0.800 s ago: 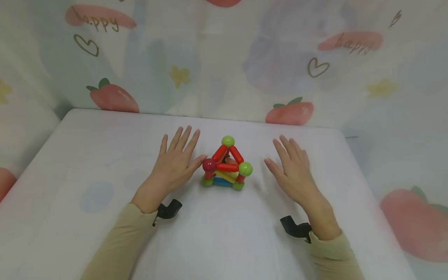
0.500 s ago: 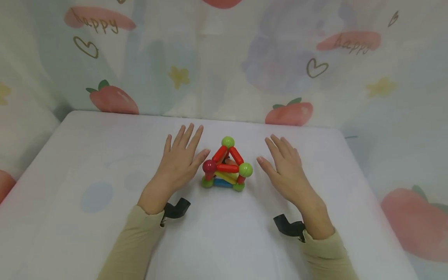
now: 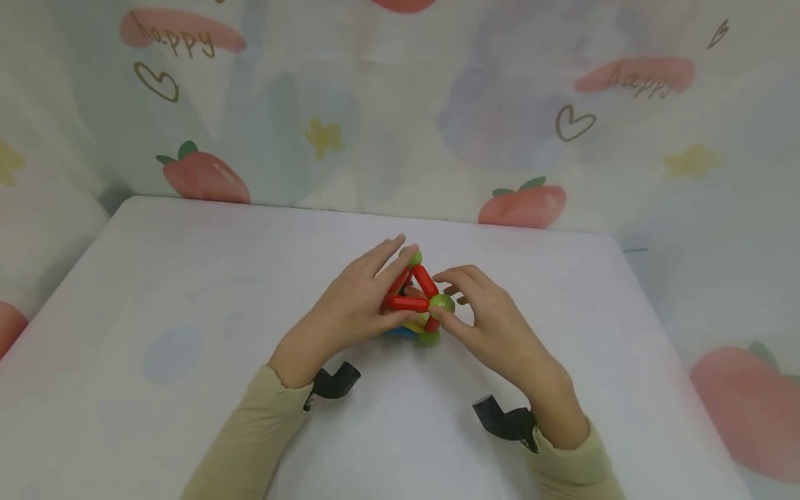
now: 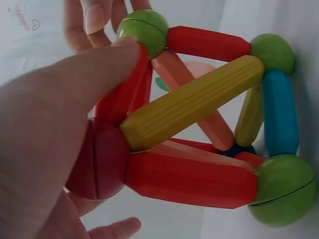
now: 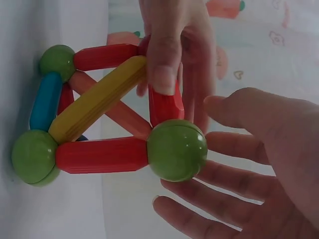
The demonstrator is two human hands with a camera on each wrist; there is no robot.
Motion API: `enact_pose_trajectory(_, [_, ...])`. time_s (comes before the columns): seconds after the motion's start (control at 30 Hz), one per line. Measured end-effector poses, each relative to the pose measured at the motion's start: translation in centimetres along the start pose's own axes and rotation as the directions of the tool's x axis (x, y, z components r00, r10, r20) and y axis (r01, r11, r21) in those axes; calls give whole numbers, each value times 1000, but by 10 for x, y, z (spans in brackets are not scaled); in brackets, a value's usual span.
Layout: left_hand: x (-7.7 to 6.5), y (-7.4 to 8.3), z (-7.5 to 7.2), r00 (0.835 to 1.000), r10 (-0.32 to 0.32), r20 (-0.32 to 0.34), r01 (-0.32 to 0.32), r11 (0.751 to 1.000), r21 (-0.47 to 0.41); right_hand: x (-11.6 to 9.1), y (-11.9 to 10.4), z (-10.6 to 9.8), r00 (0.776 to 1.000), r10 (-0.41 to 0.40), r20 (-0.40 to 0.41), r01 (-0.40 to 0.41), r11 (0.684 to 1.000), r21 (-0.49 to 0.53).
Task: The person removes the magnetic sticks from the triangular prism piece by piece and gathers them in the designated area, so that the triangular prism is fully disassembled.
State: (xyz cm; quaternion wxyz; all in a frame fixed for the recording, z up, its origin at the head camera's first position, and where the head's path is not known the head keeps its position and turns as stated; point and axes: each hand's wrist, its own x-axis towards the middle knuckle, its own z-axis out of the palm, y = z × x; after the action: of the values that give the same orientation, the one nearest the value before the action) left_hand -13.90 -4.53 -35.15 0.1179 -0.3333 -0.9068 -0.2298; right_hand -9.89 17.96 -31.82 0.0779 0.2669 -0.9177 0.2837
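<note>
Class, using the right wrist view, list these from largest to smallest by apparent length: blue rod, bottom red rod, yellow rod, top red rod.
1. Yellow rod
2. Bottom red rod
3. Top red rod and blue rod: too alike to rank; nearness to the camera makes it unsure.

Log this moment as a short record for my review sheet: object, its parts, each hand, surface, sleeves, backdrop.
Object: ball-and-rod frame, standing on the table
Rods: red, yellow, blue and orange
Balls: green and dark red
Left hand: beside the dark red ball, left thumb over a red rod; whether it grips is unclear
Right hand: partly behind the nearest green ball, right thumb apart from it
Surface: white table
Sleeves: beige
Backdrop: printed with strawberries, hearts and "happy"
</note>
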Motion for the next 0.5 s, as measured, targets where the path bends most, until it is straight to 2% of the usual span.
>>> enact_pose_trajectory(0.07, [1,0,2,999,47,-14,-47,999,20,0,-2,1,1000,-27,-5,27,1000,-12])
enact_pose_trajectory(0.13, [2,1,3,998,66,-12,-66,998,24,0,-5,3,1000,-26,-7,26,999,-41])
enact_pose_trajectory(0.3, [1,4,4,999,47,6,-47,999,24,1,-9,8,1000,5,-8,-6,993,-118])
enact_pose_trajectory(0.5, [-2,5,6,999,55,0,-55,998,45,-1,-7,13,1000,13,5,-13,991,-131])
